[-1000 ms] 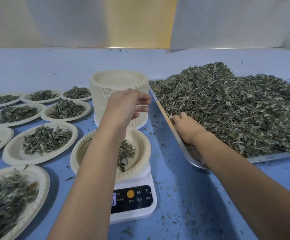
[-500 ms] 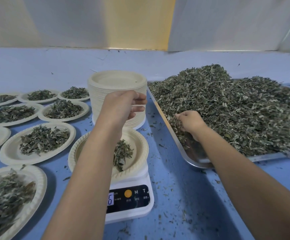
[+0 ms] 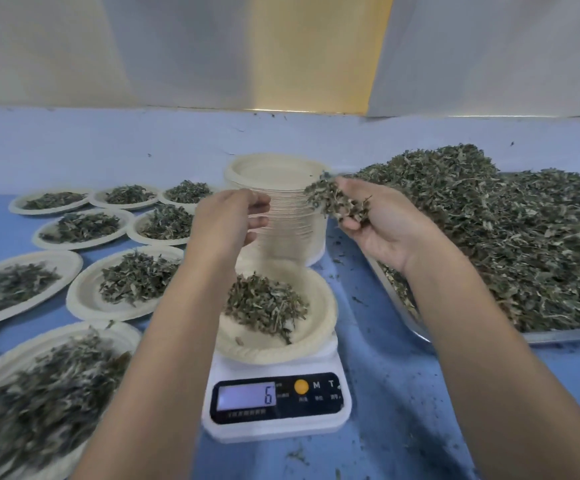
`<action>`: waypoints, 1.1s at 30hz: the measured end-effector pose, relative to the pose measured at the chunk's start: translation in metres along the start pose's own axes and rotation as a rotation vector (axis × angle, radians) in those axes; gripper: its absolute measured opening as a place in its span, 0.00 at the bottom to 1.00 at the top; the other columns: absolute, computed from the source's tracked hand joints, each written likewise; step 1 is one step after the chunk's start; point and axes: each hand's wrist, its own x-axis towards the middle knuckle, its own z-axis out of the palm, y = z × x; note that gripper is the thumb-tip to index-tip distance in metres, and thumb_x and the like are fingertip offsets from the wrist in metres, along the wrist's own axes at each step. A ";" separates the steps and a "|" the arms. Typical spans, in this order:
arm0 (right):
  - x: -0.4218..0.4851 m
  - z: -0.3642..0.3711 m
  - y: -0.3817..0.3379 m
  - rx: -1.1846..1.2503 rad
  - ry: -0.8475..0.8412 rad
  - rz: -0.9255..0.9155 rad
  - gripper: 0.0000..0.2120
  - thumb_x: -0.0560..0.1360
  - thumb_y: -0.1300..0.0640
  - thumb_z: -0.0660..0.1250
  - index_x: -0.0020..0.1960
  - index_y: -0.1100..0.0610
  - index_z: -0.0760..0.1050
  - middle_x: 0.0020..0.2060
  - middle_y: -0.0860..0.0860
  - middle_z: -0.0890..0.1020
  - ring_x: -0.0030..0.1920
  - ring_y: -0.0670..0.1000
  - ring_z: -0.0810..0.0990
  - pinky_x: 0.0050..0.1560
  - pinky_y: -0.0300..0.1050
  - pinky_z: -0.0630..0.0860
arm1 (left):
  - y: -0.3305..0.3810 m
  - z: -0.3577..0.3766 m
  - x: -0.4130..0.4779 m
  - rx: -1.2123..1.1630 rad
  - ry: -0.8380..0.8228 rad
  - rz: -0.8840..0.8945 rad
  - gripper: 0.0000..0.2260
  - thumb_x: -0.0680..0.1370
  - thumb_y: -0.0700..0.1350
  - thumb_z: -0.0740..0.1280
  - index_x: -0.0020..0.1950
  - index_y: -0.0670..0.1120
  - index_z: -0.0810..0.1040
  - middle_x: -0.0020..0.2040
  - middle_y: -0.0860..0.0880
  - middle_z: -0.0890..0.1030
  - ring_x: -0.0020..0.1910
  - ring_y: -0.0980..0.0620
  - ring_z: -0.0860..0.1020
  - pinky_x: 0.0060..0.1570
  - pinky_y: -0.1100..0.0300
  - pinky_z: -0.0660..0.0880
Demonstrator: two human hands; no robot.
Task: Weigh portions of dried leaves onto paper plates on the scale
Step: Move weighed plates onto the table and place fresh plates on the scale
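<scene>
A white digital scale [image 3: 276,403] stands in front of me and its display reads 6. On it rests a paper plate [image 3: 316,327] with a small heap of dried leaves [image 3: 264,303]. My right hand [image 3: 382,223] hovers above and to the right of the plate, palm up, gripping a handful of dried leaves [image 3: 337,200]. My left hand [image 3: 228,225] hangs over the plate's far left rim, fingers loosely curled, nothing visible in it. A big pile of dried leaves [image 3: 510,230] fills a metal tray [image 3: 558,336] at the right.
A tall stack of empty paper plates [image 3: 278,206] stands behind the scale. Several filled paper plates [image 3: 129,282] cover the blue table [image 3: 395,393] to the left. Loose leaf bits lie scattered on the table. A pale wall runs along the back.
My right hand has left the tray pile with a handful of leaves and risen toward the scale plate. My left hand stays over the plate. The display now reads 6.
</scene>
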 end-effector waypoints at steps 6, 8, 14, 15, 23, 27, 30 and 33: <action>-0.010 0.035 0.026 -0.633 -0.281 -0.068 0.06 0.79 0.57 0.64 0.45 0.52 0.77 0.43 0.44 0.77 0.42 0.41 0.73 0.30 0.31 0.71 | 0.000 -0.030 0.007 -0.021 0.072 -0.088 0.12 0.79 0.42 0.60 0.39 0.47 0.80 0.41 0.53 0.82 0.36 0.57 0.79 0.42 0.62 0.73; -0.010 0.038 0.033 -0.702 -0.301 -0.122 0.07 0.79 0.59 0.63 0.43 0.53 0.76 0.38 0.47 0.74 0.37 0.45 0.70 0.29 0.34 0.69 | -0.001 -0.033 0.008 -0.024 0.079 -0.115 0.12 0.80 0.42 0.60 0.39 0.47 0.79 0.41 0.53 0.82 0.36 0.57 0.79 0.38 0.64 0.71; -0.004 0.035 0.042 -1.120 -0.316 -0.328 0.03 0.78 0.56 0.66 0.48 0.53 0.78 0.39 0.42 0.76 0.42 0.44 0.74 0.44 0.36 0.70 | -0.003 -0.035 0.009 -0.071 0.090 -0.073 0.11 0.77 0.40 0.62 0.38 0.47 0.81 0.39 0.52 0.83 0.35 0.56 0.80 0.49 0.58 0.76; -0.003 0.034 0.043 -1.150 -0.324 -0.329 0.04 0.78 0.55 0.66 0.49 0.52 0.79 0.39 0.41 0.76 0.43 0.44 0.75 0.45 0.37 0.70 | -0.003 -0.035 0.009 -0.067 0.090 -0.069 0.11 0.77 0.40 0.62 0.38 0.47 0.81 0.39 0.53 0.83 0.34 0.57 0.80 0.49 0.58 0.76; -0.010 0.034 0.044 -1.280 -0.355 -0.322 0.09 0.78 0.50 0.65 0.52 0.50 0.82 0.43 0.49 0.83 0.46 0.50 0.79 0.48 0.41 0.71 | -0.001 -0.033 0.006 -0.051 0.059 -0.080 0.11 0.78 0.40 0.61 0.39 0.47 0.80 0.36 0.54 0.82 0.30 0.60 0.79 0.38 0.65 0.72; -0.009 0.034 0.044 -1.280 -0.374 -0.362 0.14 0.79 0.49 0.63 0.52 0.56 0.83 0.47 0.62 0.82 0.49 0.60 0.79 0.51 0.53 0.72 | 0.000 -0.033 0.006 -0.050 0.058 -0.084 0.10 0.78 0.39 0.61 0.40 0.46 0.80 0.39 0.53 0.83 0.32 0.59 0.79 0.37 0.65 0.72; -0.010 0.036 0.045 -1.237 -0.333 -0.445 0.12 0.79 0.51 0.63 0.49 0.56 0.83 0.44 0.63 0.82 0.46 0.61 0.78 0.46 0.47 0.69 | -0.002 -0.033 0.005 -0.051 0.058 -0.084 0.09 0.78 0.40 0.61 0.41 0.46 0.80 0.39 0.53 0.83 0.31 0.59 0.79 0.38 0.65 0.72; -0.011 0.038 0.044 -1.184 -0.353 -0.471 0.12 0.79 0.52 0.63 0.50 0.55 0.84 0.44 0.64 0.81 0.47 0.62 0.77 0.48 0.48 0.69 | -0.003 -0.033 0.005 -0.051 0.056 -0.076 0.09 0.77 0.40 0.61 0.41 0.46 0.80 0.38 0.53 0.83 0.29 0.60 0.79 0.37 0.65 0.72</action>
